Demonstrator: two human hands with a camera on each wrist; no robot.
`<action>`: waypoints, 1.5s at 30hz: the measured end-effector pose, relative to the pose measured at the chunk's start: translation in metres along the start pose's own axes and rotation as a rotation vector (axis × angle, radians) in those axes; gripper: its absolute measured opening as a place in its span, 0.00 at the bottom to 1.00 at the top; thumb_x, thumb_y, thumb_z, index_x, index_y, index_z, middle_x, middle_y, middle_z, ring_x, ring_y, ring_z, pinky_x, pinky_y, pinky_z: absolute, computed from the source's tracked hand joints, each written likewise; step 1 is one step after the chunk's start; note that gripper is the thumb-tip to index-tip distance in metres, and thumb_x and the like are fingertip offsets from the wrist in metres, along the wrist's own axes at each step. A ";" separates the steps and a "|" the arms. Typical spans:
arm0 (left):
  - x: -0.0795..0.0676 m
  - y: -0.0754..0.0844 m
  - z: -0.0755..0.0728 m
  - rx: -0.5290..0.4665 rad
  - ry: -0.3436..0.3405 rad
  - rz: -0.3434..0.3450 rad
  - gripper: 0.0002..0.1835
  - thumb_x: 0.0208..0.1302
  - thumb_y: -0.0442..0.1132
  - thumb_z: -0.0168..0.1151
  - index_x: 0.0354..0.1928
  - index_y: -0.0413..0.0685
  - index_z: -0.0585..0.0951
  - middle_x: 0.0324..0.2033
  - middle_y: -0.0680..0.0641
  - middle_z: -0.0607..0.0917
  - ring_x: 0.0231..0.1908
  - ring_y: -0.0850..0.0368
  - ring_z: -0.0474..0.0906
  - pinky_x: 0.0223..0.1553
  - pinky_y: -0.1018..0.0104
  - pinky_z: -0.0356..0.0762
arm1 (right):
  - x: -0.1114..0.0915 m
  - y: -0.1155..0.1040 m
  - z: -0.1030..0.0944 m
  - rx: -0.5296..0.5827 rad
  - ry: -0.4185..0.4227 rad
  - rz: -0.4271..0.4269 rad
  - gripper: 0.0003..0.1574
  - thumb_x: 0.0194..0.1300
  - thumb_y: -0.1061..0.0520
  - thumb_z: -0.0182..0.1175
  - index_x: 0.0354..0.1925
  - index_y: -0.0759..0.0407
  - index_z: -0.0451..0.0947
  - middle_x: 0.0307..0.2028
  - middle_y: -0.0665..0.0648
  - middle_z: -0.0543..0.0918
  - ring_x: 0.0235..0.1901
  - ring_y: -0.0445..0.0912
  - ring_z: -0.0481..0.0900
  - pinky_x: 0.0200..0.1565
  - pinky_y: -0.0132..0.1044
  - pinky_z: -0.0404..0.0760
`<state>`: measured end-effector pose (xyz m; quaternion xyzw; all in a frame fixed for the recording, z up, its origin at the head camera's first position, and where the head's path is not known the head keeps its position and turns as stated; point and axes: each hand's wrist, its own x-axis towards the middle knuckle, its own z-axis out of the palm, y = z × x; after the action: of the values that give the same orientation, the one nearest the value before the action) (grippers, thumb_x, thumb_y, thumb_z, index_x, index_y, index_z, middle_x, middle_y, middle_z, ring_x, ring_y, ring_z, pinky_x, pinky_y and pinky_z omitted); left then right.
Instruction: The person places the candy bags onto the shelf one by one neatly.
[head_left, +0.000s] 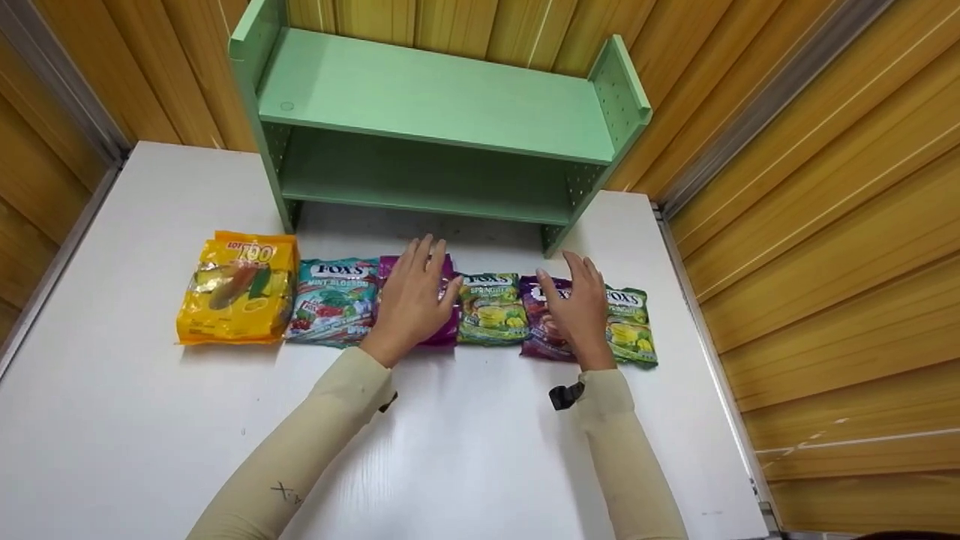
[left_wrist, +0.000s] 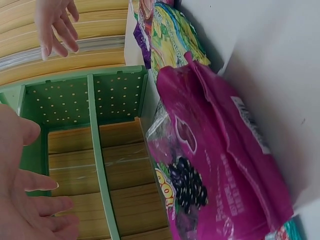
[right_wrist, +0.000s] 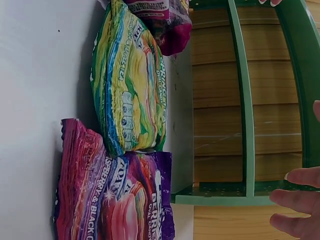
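A row of candy bags lies before me. My left hand [head_left: 414, 300], fingers spread, is over a magenta bag [left_wrist: 220, 165] with dark grapes printed on it. In the left wrist view that hand [left_wrist: 25, 190] appears apart from the bag, holding nothing. My right hand [head_left: 581, 311], fingers extended, overlaps a purple Fox's berries bag [head_left: 541, 330] in the head view; the right wrist view shows these fingers [right_wrist: 297, 202] off to the side of the bags. Between the hands lies a green-yellow Fox's Spring Tea bag [head_left: 491, 311]. A second Spring Tea bag [head_left: 634, 330] ends the row.
To the left are a teal Fox's Mint Blossom bag [head_left: 335, 304] and a bulky yellow bag [head_left: 240, 296]. A green two-tier shelf [head_left: 435, 94] stands behind the row on the white table [head_left: 465, 450]. Wood-panelled walls [head_left: 825, 262] surround the table.
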<state>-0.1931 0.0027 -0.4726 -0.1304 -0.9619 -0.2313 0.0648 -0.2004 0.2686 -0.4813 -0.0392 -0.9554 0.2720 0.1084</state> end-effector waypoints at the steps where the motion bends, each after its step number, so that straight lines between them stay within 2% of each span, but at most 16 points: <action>1: 0.000 0.001 0.002 -0.007 0.002 0.002 0.37 0.71 0.59 0.46 0.74 0.46 0.57 0.74 0.41 0.58 0.74 0.43 0.51 0.75 0.51 0.49 | 0.000 0.002 0.000 -0.001 0.002 0.005 0.45 0.65 0.26 0.48 0.70 0.46 0.62 0.71 0.59 0.64 0.74 0.57 0.54 0.70 0.62 0.55; 11: 0.003 0.011 0.018 -0.055 0.058 0.062 0.34 0.71 0.55 0.50 0.73 0.44 0.60 0.72 0.39 0.62 0.73 0.42 0.56 0.73 0.47 0.56 | -0.002 0.017 -0.006 0.001 0.025 0.027 0.45 0.66 0.28 0.50 0.70 0.51 0.62 0.70 0.59 0.65 0.73 0.57 0.55 0.70 0.60 0.57; 17: 0.004 0.020 0.025 -0.059 0.030 0.065 0.34 0.73 0.55 0.47 0.73 0.44 0.59 0.72 0.40 0.61 0.73 0.43 0.55 0.73 0.48 0.55 | -0.004 0.025 -0.007 -0.027 0.020 0.059 0.45 0.65 0.28 0.50 0.70 0.51 0.62 0.70 0.60 0.66 0.73 0.57 0.55 0.70 0.60 0.58; 22: 0.005 0.026 0.030 -0.040 0.031 0.077 0.34 0.73 0.56 0.45 0.73 0.44 0.59 0.72 0.40 0.62 0.72 0.43 0.57 0.73 0.49 0.56 | -0.005 0.033 -0.008 -0.030 0.021 0.073 0.44 0.66 0.30 0.52 0.70 0.52 0.63 0.70 0.61 0.66 0.73 0.58 0.55 0.70 0.60 0.58; 33: 0.009 0.037 0.041 -0.056 -0.010 0.086 0.34 0.73 0.55 0.45 0.73 0.44 0.59 0.72 0.39 0.62 0.72 0.42 0.58 0.73 0.50 0.56 | -0.006 0.050 -0.014 -0.035 0.029 0.122 0.45 0.65 0.29 0.52 0.70 0.52 0.63 0.70 0.61 0.65 0.73 0.59 0.55 0.70 0.61 0.56; 39: 0.009 0.039 0.046 -0.097 -0.028 0.074 0.33 0.73 0.55 0.46 0.73 0.45 0.59 0.72 0.40 0.62 0.72 0.43 0.57 0.73 0.48 0.56 | -0.007 0.057 -0.015 -0.041 0.028 0.148 0.43 0.66 0.32 0.53 0.70 0.52 0.63 0.70 0.62 0.65 0.73 0.59 0.54 0.71 0.62 0.54; 45: 0.010 0.045 0.052 -0.086 -0.067 0.074 0.34 0.74 0.57 0.43 0.74 0.45 0.58 0.73 0.41 0.60 0.73 0.44 0.56 0.73 0.51 0.55 | -0.009 0.066 -0.018 -0.036 0.026 0.158 0.45 0.66 0.30 0.52 0.70 0.54 0.62 0.70 0.62 0.65 0.73 0.59 0.54 0.70 0.62 0.55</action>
<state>-0.1935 0.0674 -0.4974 -0.1761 -0.9472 -0.2655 0.0353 -0.1868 0.3329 -0.5028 -0.1199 -0.9525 0.2621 0.0984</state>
